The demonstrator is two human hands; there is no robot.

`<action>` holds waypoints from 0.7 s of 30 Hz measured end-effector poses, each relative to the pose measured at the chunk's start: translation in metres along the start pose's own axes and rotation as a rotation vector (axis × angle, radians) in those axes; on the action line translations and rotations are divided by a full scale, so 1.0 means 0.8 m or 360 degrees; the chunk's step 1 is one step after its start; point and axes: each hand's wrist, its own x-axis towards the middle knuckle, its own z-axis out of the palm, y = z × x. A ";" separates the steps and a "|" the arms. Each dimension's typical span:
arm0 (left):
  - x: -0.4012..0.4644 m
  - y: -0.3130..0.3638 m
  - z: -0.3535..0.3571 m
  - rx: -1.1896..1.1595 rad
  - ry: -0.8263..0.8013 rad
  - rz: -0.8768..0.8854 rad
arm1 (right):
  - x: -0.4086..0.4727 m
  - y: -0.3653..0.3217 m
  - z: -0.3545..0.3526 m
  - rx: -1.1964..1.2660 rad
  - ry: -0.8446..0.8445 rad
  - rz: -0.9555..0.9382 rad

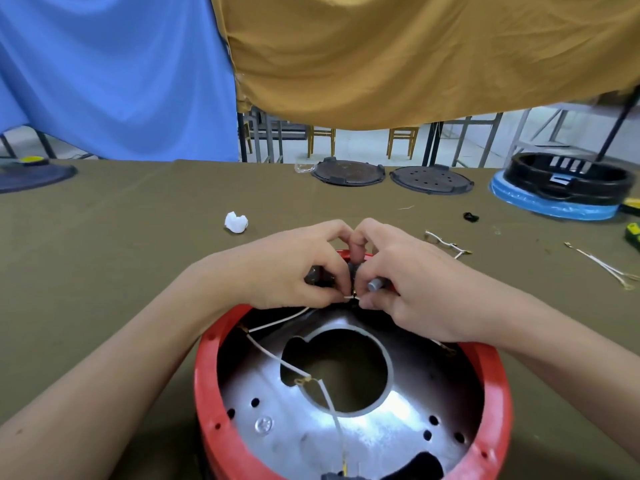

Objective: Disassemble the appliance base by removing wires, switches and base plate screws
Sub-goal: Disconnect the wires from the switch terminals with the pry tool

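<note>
1. the red appliance base (207, 386) lies upturned on the olive surface (104, 258), close to the person, its silver inner plate (294, 431) showing
2. the left hand (291, 268) pinches the end of a white wire (277, 320) at the base's far rim, fingertips pressed together
3. the right hand (408, 282) meets it there, thumb and fingers pinching the same spot, with a grey tool tip (375, 284) tucked in its grip
4. loose white wires (446, 244) lie on the surface to the right, a crumpled white wad (236, 222) to the left
</note>
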 end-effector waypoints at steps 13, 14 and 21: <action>0.000 0.000 -0.001 -0.0031 -0.0022 0.0043 | 0.003 0.009 0.002 0.0126 -0.0002 -0.0038; 0.000 0.000 -0.001 -0.0024 -0.0015 0.0042 | 0.003 0.010 0.002 0.0128 -0.0001 -0.0034; -0.001 0.000 0.000 -0.0003 0.0000 -0.0011 | 0.004 0.013 0.005 0.0159 0.0056 -0.0025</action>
